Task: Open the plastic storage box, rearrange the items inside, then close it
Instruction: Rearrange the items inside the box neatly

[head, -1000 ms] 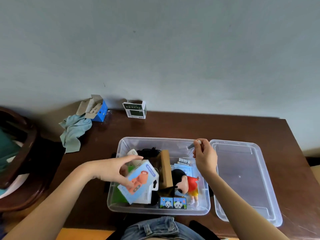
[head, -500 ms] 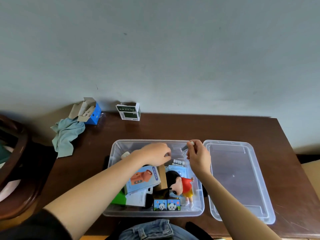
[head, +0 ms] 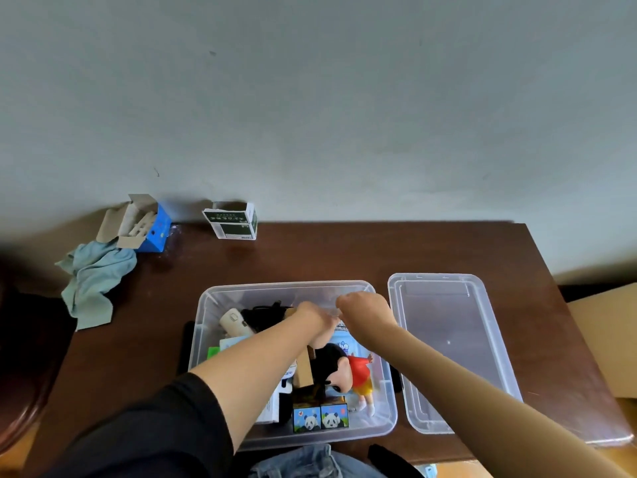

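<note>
The clear storage box [head: 206, 305] stands open in the middle of the table, and its lid [head: 448, 343] lies flat to its right. Both hands reach down into the box's back right corner, side by side. My left hand [head: 315, 322] is above a brown cardboard box [head: 304, 370], with its fingers hidden. My right hand [head: 365, 315] curls downward beside it, and the small grey item it pinches is hidden under it. Also inside are a doll in a red shirt [head: 356, 370], two panda boxes [head: 320, 417], a white device [head: 234, 321] and a blue packet [head: 344, 345].
At the back left of the brown table [head: 310, 257] lie a crumpled blue cloth [head: 94, 274] and an open blue carton [head: 141, 224]. A green and white carton [head: 232, 220] stands by the wall. A dark chair [head: 24, 357] is at the left.
My left hand has let go of the blue and orange package and moved right, down into the back right corner next to my right hand. My right hand has tipped downward.
</note>
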Tool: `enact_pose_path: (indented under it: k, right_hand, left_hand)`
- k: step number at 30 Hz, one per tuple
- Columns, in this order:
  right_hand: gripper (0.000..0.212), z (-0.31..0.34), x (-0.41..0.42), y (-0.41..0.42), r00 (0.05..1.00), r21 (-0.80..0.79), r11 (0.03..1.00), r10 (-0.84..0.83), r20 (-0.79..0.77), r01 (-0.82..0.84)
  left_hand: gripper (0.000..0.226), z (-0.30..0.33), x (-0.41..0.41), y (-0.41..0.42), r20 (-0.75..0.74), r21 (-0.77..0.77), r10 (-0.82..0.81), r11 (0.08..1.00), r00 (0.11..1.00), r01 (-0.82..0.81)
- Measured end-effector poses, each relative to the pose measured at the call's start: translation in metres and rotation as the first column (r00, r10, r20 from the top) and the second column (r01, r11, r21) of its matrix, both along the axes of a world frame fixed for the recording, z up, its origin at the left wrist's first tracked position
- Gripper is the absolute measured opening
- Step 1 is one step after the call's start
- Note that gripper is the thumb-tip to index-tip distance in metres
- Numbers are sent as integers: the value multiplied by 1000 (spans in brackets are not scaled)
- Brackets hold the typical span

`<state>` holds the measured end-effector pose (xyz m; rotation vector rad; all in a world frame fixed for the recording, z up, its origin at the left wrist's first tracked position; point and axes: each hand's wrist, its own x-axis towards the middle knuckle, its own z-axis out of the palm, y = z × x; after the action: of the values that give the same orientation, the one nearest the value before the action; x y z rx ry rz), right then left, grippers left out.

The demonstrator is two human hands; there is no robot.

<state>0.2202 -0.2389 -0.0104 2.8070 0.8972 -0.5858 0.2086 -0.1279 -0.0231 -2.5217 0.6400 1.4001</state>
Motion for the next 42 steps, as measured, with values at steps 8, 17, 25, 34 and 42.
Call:
enact_pose_path:
  k: [8, 17, 25, 34, 42]
  right_hand:
    - [27, -8, 16, 18, 965, -276, 926, 260, -25, -256]
    - [30, -30, 11, 23, 975, -316, 924, 222, -20, -216]
    - [34, -23, 6, 27, 995, -249, 964, 99, 2, -95]
    - [29, -17, -36, 10, 775, 230, 765, -489, -400, 602]
    - [36, -35, -29, 27, -121, 29, -389, -356, -927, 921]
  left_hand:
    - [51, -9, -2, 22, -70, -103, 86, 990, 994, -93]
    - [31, -9, -7, 23, -56, -192, 195, 960, 979, -202]
    - [15, -14, -1, 13, -120, -315, 447, 829, 886, -461]
    - [21, -37, 10, 9, -298, -351, 865, 294, 404, -889]
    - [30, -48, 14, 1, -398, -327, 909, -12, 126, -945]
